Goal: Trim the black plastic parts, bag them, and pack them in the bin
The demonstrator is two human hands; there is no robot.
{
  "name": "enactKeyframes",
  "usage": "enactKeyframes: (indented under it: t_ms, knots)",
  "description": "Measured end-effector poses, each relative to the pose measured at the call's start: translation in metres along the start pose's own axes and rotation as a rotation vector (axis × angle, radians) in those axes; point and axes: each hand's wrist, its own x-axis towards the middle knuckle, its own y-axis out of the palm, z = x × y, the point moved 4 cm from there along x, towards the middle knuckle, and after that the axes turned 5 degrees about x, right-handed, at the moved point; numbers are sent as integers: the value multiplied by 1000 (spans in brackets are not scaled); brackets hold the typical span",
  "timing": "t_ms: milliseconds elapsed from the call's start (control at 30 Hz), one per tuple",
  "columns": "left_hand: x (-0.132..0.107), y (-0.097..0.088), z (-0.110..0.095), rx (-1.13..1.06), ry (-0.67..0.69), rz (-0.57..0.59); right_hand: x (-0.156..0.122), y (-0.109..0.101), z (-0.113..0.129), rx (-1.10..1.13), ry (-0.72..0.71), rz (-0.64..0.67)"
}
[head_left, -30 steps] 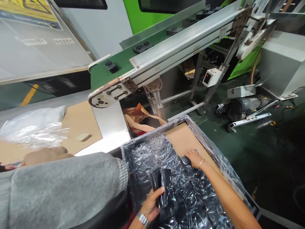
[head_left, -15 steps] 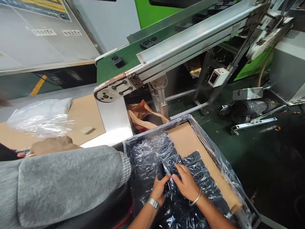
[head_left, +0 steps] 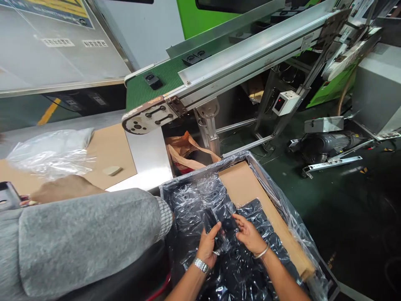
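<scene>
My left hand (head_left: 209, 246), with a metal watch at the wrist, is closed round a black plastic part (head_left: 210, 220) that stands up out of the box. My right hand (head_left: 249, 236), wearing a bangle, grips a second black part (head_left: 230, 223) right beside it. Both hands are over a plastic-lined box (head_left: 283, 205) filled with rows of black parts (head_left: 266, 232). A brown cardboard sheet (head_left: 247, 184) lies along the box's far right side.
A co-worker's grey sleeve (head_left: 87, 238) and hand (head_left: 62, 188) fill the lower left over a cardboard-covered table (head_left: 109, 150) with a clear plastic bag (head_left: 50, 152). A green conveyor belt (head_left: 166, 77) carries black parts (head_left: 153, 80) above. A motor (head_left: 322, 142) lies on the dark floor.
My right hand came back from the cardboard sheet to the middle of the box. Both hands now hold black parts raised a little above the rows.
</scene>
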Motion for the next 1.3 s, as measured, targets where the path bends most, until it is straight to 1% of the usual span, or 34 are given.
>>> enactKeyframes:
  t_ms: [67, 100, 200, 267, 367, 433, 500, 600, 667, 733, 800, 867, 933, 1000, 1067, 1100, 1133, 1167, 1233, 1267, 1300]
  knots:
    - [-2, 2, 0, -29, -31, 3, 1, -4, -3, 76, 26, 16]
    - [-3, 3, 0, -42, -48, 3, 1, -6, -4, 42, 31, 3]
    - [-7, 6, 1, -70, -80, -1, 3, -13, -3, -210, 4, -82]
    - [-8, 9, 2, -77, -83, 7, 5, -14, -1, -359, -31, -111]
    - [-9, 14, 3, -89, -86, 20, 9, -14, 1, -547, -72, -46]
    - [-8, 17, 3, -96, -89, 35, 15, -19, 3, -653, -93, 4]
    - [-5, 19, 2, -88, -107, 66, 26, -32, 6, -717, -101, 17]
    - [-1, 19, 2, -55, -121, 110, 51, -62, 15, -864, -101, -45]
    - [1, 16, 3, -36, -106, 105, 68, -81, 23, -967, -100, -102]
    - [0, 12, 5, -32, -79, 86, 83, -92, 27, -1062, -101, -119]
    - [-2, 9, 7, -32, -71, 86, 93, -94, 25, -1137, -98, -89]
    - [-4, 7, 6, -54, -89, 115, 97, -92, 18, -1193, -82, -30]
    - [-7, 5, 4, -98, -137, 165, 95, -89, 10, -1236, -56, 38]
    - [-9, 2, 2, -126, -216, 221, 90, -87, 3, -1273, -30, 101]
    - [-9, -2, 0, -100, -257, 246, 85, -86, 0, -1309, -13, 139]
    - [-8, -4, 0, -52, -250, 251, 82, -85, 1, -1326, -7, 150]
    - [-7, -7, -1, 17, -213, 246, 79, -83, 4, -1341, -2, 154]
    - [-4, -10, -3, 98, -141, 227, 77, -80, 8, -1358, 4, 148]
    - [2, -14, -9, 269, 64, 182, 70, -68, 22, -1365, -12, 134]
    - [4, -15, -12, 350, 172, 160, 66, -56, 30, -1344, -47, 152]
    - [5, -15, -15, 429, 271, 147, 61, -42, 38, -1307, -97, 202]
